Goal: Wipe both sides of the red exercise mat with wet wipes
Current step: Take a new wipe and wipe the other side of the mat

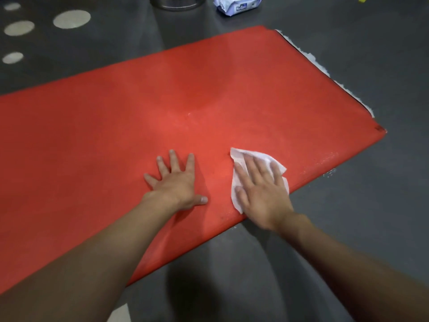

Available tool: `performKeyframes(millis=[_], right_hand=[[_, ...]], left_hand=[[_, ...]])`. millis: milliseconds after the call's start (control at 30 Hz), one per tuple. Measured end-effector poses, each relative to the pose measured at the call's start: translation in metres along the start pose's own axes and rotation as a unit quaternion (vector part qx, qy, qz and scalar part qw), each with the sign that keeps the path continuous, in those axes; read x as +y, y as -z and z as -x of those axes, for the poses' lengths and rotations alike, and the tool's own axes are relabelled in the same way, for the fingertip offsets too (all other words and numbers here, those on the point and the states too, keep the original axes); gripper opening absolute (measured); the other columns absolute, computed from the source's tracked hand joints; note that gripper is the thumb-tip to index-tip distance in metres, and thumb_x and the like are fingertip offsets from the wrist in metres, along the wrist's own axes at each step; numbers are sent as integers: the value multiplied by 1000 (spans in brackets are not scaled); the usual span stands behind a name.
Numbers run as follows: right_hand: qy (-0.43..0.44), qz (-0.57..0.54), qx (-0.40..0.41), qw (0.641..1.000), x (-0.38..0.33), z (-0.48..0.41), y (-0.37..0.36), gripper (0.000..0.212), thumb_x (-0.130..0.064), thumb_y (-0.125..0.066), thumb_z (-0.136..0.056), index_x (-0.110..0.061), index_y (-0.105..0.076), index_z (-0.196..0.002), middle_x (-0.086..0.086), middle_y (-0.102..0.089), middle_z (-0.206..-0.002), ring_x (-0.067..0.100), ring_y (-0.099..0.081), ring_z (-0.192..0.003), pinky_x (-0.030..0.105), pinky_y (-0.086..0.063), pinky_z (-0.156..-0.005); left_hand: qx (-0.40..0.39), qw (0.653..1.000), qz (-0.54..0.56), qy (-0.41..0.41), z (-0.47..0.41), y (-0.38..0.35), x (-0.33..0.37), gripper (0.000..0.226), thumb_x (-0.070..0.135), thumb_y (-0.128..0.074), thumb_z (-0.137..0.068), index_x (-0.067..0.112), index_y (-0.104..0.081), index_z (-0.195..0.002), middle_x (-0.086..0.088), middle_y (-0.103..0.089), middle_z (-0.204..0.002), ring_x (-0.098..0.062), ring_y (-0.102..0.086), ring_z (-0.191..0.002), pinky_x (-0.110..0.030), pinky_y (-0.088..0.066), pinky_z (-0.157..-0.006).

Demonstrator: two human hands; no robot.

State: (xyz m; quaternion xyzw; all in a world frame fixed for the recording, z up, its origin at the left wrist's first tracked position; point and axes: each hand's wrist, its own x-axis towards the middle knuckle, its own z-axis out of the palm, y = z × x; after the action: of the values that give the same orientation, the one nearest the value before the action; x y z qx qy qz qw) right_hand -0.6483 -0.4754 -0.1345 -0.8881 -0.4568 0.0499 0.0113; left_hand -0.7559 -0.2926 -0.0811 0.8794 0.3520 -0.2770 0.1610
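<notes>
The red exercise mat (162, 108) lies flat on the dark grey floor, running from the lower left to the right. My left hand (176, 182) rests palm down on it with fingers spread. To its right, my right hand (260, 187) presses a white wet wipe (236, 156) flat against the mat close to the near edge, fingers straight. The wipe sticks out past the fingertips and the thumb side. A wet sheen shows on the mat near its middle and along the right end.
A white and blue pack of wet wipes (236, 4) lies on the floor beyond the mat's far edge. A round metal base (177, 3) stands to its left. White frayed material (325, 68) shows along the mat's right end. Pale round spots (72, 19) mark the floor at far left.
</notes>
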Motion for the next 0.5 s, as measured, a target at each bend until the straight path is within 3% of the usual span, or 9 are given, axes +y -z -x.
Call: performKeyframes(millis=[67,167,200,267,333,433,500], right_hand=[[22,-6,-17,1000,-26,5,-7,63,-44,-25,-97,-16,-30,-154,15,-24,-161,36,-20,-149,58,-11,-118],[178,34,-38,983,-3,-2,1,62,-53,-28,-98,-27,-31,-154,9,-28,-161,31,-24,-148,51,-9,-118],[172,38,-32,984,9,-11,6,63,-55,-26,-97,-30,-29,-154,8,-29,-161,30,-25,-148,49,-7,-119],[76,27,-36,996,13,-21,9,65,-55,-19,-96,-31,-22,-156,7,-22,-163,31,-18,-150,49,-1,-120],[35,10,-50,998,-12,-18,0,65,-52,-21,-96,-26,-26,-156,10,-21,-163,35,-19,-149,57,-4,-118],[176,17,-74,982,-7,-16,3,64,-56,-24,-97,-31,-23,-156,7,-18,-164,31,-17,-150,57,-5,-118],[182,20,-69,981,18,-36,13,67,-62,-16,-95,-36,-11,-157,1,-12,-166,26,-11,-152,51,-1,-120]], left_hand=[[0,1000,2,3,0,-2,1,122,57,-74,-77,33,18,-154,-12,32,-158,-42,23,-145,-72,-5,-112],[15,1000,-12,-10,-3,10,-7,117,56,-77,-74,37,5,-155,-10,12,-163,-42,5,-148,-68,-19,-110],[29,999,-21,-18,-4,14,-12,112,55,-78,-73,40,-2,-154,-8,1,-162,-41,-5,-147,-65,-25,-109],[59,997,-40,-26,-6,18,-18,108,56,-79,-70,45,-8,-151,-5,-12,-156,-37,-15,-142,-62,-30,-106],[61,997,-45,-10,-9,19,-18,120,53,-82,-68,43,2,-152,-8,-3,-159,-38,-6,-146,-66,-24,-108],[14,999,-43,0,-17,24,-13,135,47,-85,-68,36,20,-152,-11,28,-159,-40,19,-147,-73,-10,-110],[-5,999,-37,-4,-21,27,-17,135,48,-84,-68,34,21,-152,-10,32,-158,-39,21,-147,-72,-11,-111]])
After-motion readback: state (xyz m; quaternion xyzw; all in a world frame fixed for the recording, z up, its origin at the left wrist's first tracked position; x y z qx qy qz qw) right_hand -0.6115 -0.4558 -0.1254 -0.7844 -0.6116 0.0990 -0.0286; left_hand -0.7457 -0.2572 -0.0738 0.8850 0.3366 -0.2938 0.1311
